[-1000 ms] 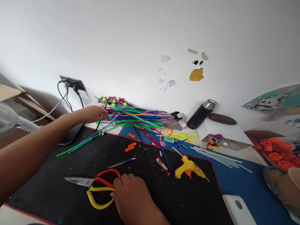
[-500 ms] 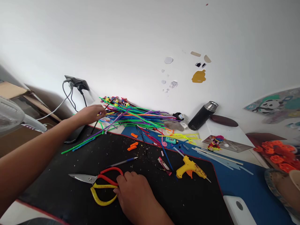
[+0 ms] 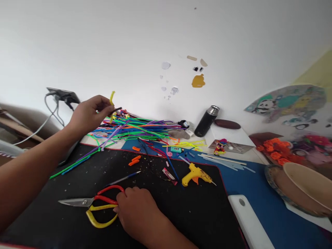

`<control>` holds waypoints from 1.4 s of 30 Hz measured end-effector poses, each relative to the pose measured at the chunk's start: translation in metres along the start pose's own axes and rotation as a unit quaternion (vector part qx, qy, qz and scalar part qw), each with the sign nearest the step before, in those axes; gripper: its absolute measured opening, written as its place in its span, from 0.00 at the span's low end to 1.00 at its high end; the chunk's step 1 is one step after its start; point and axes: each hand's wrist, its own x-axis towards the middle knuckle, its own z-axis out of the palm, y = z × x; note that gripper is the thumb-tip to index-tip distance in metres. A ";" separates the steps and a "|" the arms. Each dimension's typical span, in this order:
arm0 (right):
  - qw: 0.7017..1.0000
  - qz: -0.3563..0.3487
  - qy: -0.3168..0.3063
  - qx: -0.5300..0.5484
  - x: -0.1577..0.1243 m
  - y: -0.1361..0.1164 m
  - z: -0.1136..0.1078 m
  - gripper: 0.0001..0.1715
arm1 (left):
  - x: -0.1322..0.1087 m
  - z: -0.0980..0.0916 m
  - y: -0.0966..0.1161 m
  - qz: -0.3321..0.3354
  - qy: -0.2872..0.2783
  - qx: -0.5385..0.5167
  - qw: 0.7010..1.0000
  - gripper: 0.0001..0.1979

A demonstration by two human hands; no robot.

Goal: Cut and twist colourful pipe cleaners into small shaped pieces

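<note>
My left hand (image 3: pixel 89 113) is raised over the left end of the pipe cleaner pile (image 3: pixel 140 128), thumb and fingers pinched. Between them is a short yellow pipe cleaner (image 3: pixel 112 98), sticking up and down, along with a short dark piece (image 3: pixel 116 110) pointing right. On the black mat, my right hand (image 3: pixel 138 212) is closed at the handle ends of a pair of scissors (image 3: pixel 77 202). One handle is red, the other yellow, and the blades point left. A blue pen (image 3: pixel 123 179) lies just beyond the scissors.
A yellow glue gun (image 3: pixel 197 174) lies on the mat (image 3: pixel 197 214) at right, with orange pieces (image 3: pixel 135 160) farther left. Pale glue sticks (image 3: pixel 220 162), a black flask (image 3: pixel 206 121), a small figure (image 3: pixel 220 147) and a white phone-like slab (image 3: pixel 246 214) are around it.
My left hand has lifted from the pile with the yellow and dark pieces pinched in it. The view has swung right. My right hand stays on the scissors.
</note>
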 end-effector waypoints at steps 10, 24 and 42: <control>0.999 -0.016 0.038 0.020 -0.004 0.003 0.000 0.09 | 0.038 0.087 0.050 0.098 -0.234 0.104 0.962 0.12; 0.999 -0.021 0.025 0.041 -0.010 -0.001 -0.011 0.09 | 0.060 0.090 0.080 -0.089 -0.131 -0.057 0.986 0.07; 0.997 -0.021 0.073 0.026 -0.009 0.003 0.002 0.12 | -0.012 0.232 0.184 0.278 -0.315 0.123 0.899 0.13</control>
